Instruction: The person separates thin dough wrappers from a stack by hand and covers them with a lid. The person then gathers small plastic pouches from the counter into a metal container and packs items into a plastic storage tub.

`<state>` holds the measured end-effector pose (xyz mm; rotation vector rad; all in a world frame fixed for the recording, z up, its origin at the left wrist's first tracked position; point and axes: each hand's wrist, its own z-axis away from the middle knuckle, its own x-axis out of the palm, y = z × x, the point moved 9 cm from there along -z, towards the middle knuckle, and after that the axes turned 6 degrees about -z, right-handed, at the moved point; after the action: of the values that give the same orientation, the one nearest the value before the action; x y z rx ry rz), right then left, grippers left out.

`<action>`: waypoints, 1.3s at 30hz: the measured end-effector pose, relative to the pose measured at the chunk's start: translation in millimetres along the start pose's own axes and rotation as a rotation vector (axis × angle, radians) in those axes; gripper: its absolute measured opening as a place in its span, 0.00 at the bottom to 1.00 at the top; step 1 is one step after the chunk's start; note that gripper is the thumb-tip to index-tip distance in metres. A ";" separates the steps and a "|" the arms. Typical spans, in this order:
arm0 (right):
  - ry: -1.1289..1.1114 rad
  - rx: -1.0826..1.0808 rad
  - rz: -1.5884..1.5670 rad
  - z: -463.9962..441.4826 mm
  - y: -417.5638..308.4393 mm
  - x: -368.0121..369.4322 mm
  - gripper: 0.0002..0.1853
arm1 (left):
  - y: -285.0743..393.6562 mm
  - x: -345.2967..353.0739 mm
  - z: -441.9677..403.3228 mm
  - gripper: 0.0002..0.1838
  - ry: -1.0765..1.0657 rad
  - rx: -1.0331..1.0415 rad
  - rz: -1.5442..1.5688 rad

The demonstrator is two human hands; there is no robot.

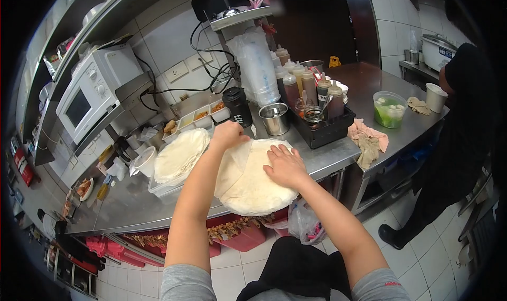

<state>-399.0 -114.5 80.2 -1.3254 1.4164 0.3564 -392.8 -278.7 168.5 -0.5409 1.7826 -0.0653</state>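
Observation:
A stack of thin, pale round flatbreads point(256, 187) lies at the front edge of the steel counter. My left hand point(231, 135) is closed at the far left side of the stack, pinching the edge of a thin flatbread sheet point(235, 161) that is partly raised and folded. Flat on the right part of the stack rests my right hand point(285, 167), fingers spread. Left of my left forearm, a second stack of flatbreads point(181, 156) sits on a clear plastic container point(163, 191).
Behind the stack stand a steel cup point(274, 119), a black cup point(237, 106) and a black tray point(323, 129) of sauce bottles. Cloths point(365, 142) and a tub with green contents point(390, 110) are on the right. A person in black point(449, 127) stands at the far right.

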 end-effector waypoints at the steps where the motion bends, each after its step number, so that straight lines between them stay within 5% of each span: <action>1: 0.005 0.004 0.001 0.0 0.6 0.9 0.31 | -12.9 2.6 3.8 0.19 -0.034 -0.091 0.020; 9: -0.010 -0.001 0.003 -0.7 0.0 1.2 0.31 | -82.8 -26.7 44.7 0.18 0.023 -0.415 0.042; 23: -0.030 0.007 0.040 -0.6 -3.3 -0.3 0.31 | -201.7 -121.8 170.6 0.22 0.284 -0.679 0.022; 29: -0.072 0.017 0.056 -4.9 -5.3 1.7 0.31 | -233.5 -172.2 215.3 0.21 0.427 -0.689 0.007; 32: -0.349 0.109 0.172 -19.6 -11.6 8.5 0.36 | -221.3 -186.3 224.6 0.20 0.397 -0.531 0.139; 39: -0.200 -0.512 -0.783 -52.6 -199.3 -57.4 0.53 | -130.8 -189.4 225.3 0.18 0.169 -0.218 0.727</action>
<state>-271.6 -192.7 233.3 -2.0734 0.5655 0.3128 -107.0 -268.1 316.7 -0.0117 2.0677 0.6059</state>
